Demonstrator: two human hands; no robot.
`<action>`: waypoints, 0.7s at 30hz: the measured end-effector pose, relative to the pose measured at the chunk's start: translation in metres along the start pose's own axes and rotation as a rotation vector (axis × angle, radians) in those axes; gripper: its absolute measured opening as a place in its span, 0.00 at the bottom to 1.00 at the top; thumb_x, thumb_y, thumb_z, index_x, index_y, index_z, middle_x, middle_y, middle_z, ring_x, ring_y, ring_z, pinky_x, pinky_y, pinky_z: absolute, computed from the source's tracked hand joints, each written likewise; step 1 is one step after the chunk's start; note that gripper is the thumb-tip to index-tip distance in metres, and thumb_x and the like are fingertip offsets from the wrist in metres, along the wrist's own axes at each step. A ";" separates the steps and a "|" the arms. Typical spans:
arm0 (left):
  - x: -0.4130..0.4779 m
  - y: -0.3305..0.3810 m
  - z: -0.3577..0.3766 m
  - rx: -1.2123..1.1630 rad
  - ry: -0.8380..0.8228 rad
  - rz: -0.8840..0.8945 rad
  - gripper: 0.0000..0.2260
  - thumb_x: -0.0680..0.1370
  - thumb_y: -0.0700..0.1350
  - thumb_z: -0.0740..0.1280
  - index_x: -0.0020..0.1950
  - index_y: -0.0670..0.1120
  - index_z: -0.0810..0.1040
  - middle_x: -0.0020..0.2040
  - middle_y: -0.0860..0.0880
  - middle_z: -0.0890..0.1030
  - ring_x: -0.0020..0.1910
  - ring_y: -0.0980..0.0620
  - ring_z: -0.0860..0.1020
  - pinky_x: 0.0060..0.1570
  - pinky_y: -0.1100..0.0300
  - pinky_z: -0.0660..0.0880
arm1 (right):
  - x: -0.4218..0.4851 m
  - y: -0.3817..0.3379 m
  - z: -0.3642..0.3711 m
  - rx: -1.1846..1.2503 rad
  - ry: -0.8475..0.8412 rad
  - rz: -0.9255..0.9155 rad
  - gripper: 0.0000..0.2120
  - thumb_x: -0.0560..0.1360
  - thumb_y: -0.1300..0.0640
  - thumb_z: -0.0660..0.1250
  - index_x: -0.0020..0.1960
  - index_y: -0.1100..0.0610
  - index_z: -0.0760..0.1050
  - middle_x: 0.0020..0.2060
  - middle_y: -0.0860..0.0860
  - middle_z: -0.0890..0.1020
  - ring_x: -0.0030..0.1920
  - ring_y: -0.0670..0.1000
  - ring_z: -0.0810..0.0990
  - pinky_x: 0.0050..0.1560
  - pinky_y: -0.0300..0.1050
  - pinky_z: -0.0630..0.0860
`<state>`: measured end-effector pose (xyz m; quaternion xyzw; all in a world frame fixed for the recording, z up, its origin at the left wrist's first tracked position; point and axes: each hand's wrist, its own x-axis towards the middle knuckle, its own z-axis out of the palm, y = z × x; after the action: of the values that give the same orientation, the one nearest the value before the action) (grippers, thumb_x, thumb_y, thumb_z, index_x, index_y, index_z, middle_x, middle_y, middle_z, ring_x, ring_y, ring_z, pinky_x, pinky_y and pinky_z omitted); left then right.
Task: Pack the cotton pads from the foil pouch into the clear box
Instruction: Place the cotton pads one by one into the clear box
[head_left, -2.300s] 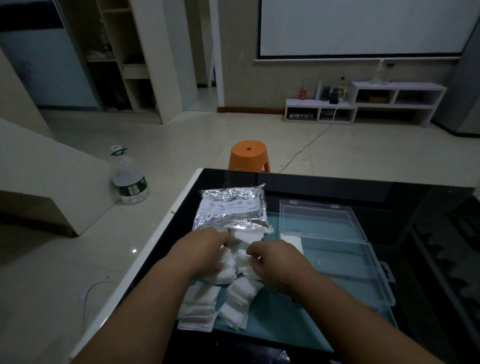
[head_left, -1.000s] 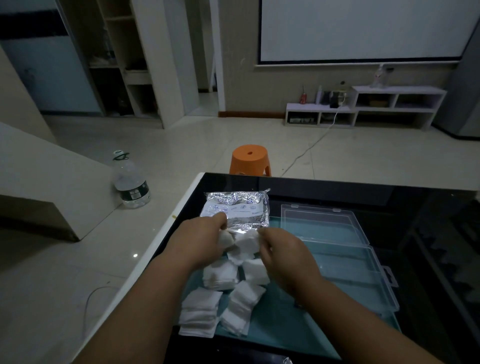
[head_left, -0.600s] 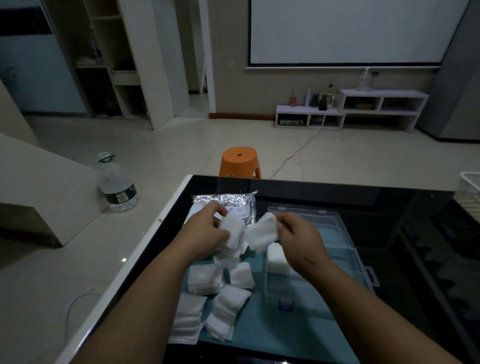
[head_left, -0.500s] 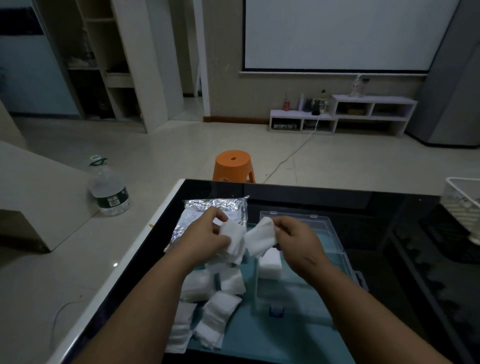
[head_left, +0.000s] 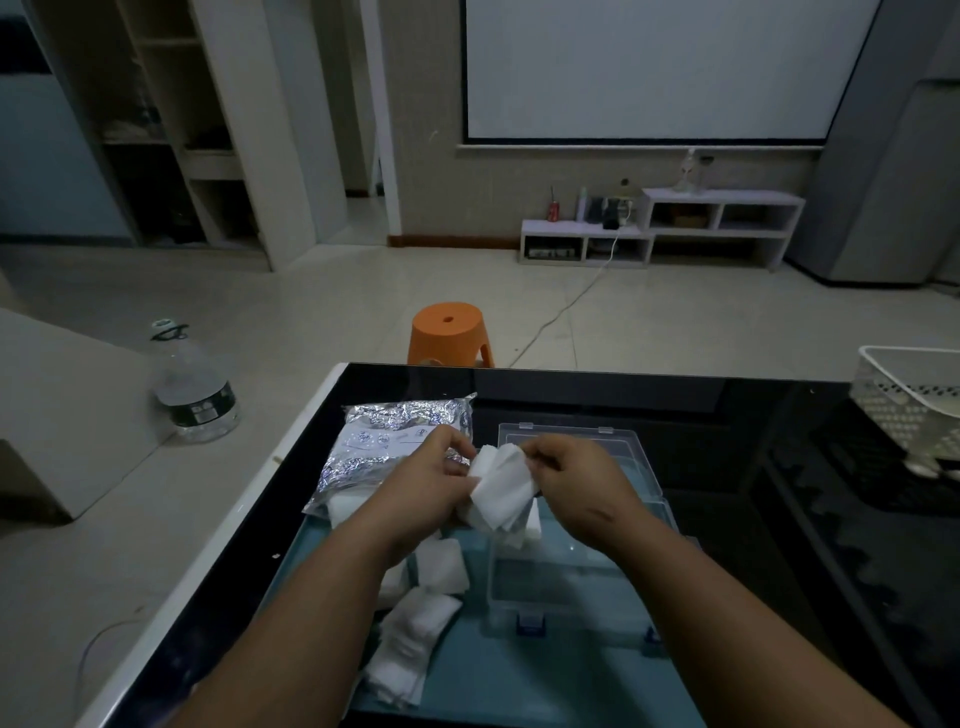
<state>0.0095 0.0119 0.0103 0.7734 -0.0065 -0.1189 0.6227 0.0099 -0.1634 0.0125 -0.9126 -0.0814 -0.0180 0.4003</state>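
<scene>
White pads (head_left: 501, 488) between left hand (head_left: 431, 493) and right hand (head_left: 576, 483), more white ones below the left. Beyond the left hand, a crinkled silver pouch (head_left: 395, 441) (white printed label). Under the right hand, a clear box (head_left: 571, 582) with blue latches (head_left: 530, 621). Teal mat (head_left: 519, 686), glossy black table (head_left: 701, 431), orange stool (head_left: 448, 332).

White pads (head_left: 441, 564) beside open clear box (head_left: 571, 587)

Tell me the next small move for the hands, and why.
Probably lower the cotton pads down and slightly right into the clear box. The left hand and the right hand both pinch them just above its far left corner, the box lies open, and more loose pads lie on the mat to be packed.
</scene>
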 end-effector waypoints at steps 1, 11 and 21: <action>0.000 0.002 0.001 -0.031 0.011 -0.024 0.09 0.76 0.32 0.61 0.52 0.44 0.70 0.37 0.45 0.74 0.28 0.52 0.73 0.27 0.61 0.71 | 0.000 0.000 0.000 -0.010 0.008 -0.002 0.12 0.81 0.57 0.59 0.58 0.52 0.79 0.50 0.49 0.81 0.50 0.48 0.77 0.52 0.45 0.75; -0.002 -0.001 0.005 -0.018 -0.049 -0.038 0.14 0.75 0.41 0.71 0.54 0.43 0.69 0.47 0.43 0.82 0.41 0.47 0.84 0.37 0.54 0.81 | 0.001 0.000 0.005 0.018 0.092 0.007 0.09 0.77 0.54 0.67 0.57 0.50 0.76 0.41 0.41 0.77 0.45 0.42 0.77 0.49 0.41 0.77; 0.004 0.000 0.008 -0.224 0.068 -0.096 0.12 0.75 0.33 0.66 0.55 0.45 0.72 0.49 0.39 0.79 0.41 0.41 0.79 0.37 0.52 0.77 | 0.002 0.001 0.004 0.225 0.155 0.107 0.07 0.77 0.59 0.63 0.49 0.46 0.74 0.45 0.45 0.80 0.47 0.47 0.79 0.51 0.47 0.79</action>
<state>0.0120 0.0035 0.0079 0.7020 0.0650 -0.1222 0.6986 0.0122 -0.1608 0.0092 -0.8608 -0.0031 -0.0580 0.5056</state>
